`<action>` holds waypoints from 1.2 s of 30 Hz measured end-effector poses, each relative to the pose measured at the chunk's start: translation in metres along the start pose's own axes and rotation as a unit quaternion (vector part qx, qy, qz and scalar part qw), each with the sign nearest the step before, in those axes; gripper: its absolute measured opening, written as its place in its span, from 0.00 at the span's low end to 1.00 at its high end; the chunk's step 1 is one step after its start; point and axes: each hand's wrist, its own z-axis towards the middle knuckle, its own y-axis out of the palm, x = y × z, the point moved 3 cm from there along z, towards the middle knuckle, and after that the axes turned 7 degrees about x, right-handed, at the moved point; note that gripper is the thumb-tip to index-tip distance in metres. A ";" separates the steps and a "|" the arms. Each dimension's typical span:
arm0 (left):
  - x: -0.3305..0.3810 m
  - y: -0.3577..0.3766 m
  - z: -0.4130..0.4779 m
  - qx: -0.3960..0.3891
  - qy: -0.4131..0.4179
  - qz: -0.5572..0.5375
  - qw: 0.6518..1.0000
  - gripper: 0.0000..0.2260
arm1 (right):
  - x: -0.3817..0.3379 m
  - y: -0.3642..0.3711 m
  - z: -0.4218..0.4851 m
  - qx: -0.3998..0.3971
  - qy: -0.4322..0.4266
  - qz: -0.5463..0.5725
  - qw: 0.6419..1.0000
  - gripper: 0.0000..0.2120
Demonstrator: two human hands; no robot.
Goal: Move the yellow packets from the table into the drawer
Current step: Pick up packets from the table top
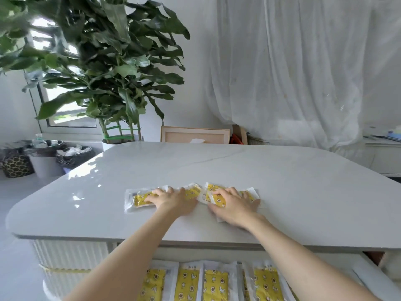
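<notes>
Several yellow packets in clear wrappers lie in a loose row on the white table [217, 166]. My left hand [173, 199] lies flat with spread fingers on the left packet [138, 199]. My right hand [235, 206] lies flat on the overlapping packets at the right [211, 190], fingers stretched over them. Below the table's front edge the open drawer [366, 276] holds several yellow packets [188, 283] laid side by side; my forearms cross above it.
A large potted plant [108, 72] stands behind the table's far left corner. Bins with black bags [45, 157] sit on the floor at left. A wooden frame [195, 134] leans behind the table. White curtains hang at the back right.
</notes>
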 end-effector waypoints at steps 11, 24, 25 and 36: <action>-0.025 -0.010 -0.059 -0.086 0.065 0.010 0.994 0.40 | 0.002 -0.031 -0.066 -0.115 -0.003 -0.061 0.992 0.28; -0.104 -0.013 -0.063 0.010 0.031 -0.108 0.994 0.38 | 0.010 -0.046 -0.067 -0.047 0.085 0.039 0.995 0.33; -0.104 -0.016 -0.064 0.009 0.038 -0.110 0.993 0.39 | 0.009 -0.047 -0.067 -0.041 0.095 0.052 0.993 0.35; -0.102 -0.036 -0.083 -0.031 -0.020 -0.324 0.945 0.34 | -0.016 -0.058 -0.072 -0.004 0.140 0.300 0.943 0.44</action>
